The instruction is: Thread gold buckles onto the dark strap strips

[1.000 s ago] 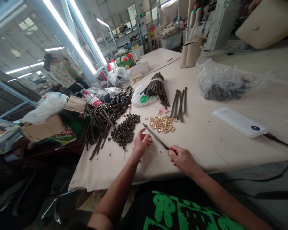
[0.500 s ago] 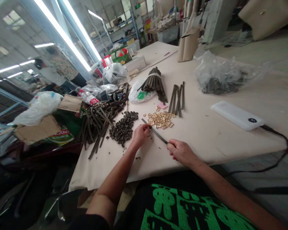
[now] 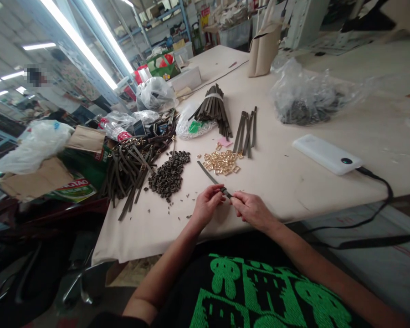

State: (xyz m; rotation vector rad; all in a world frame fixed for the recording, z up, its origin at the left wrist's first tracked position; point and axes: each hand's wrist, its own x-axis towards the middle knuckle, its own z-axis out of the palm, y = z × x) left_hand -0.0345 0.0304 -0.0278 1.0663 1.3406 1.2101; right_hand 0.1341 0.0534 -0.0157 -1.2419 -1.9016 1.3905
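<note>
Far left, a heap of dark straps (image 3: 125,171) sprawls; next, small dark loops (image 3: 171,175) lie loose, seemingly for easy picking. Here's the left hand (image 3: 207,204), pinching the held strap (image 3: 207,173), its free end just left of the gold buckles (image 3: 222,162). The right hand (image 3: 254,210) clasps the near end, probably for steadiness; fingers hide that end, and detail between them blurs.

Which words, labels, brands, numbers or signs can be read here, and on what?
"NGTAO": on the green box, the word's start hidden.
Too blurred to read: the red-labelled bottle, the blue print on the white bag, the red-and-yellow sign at the back.
Too small: any figures on the white power bank.
</note>
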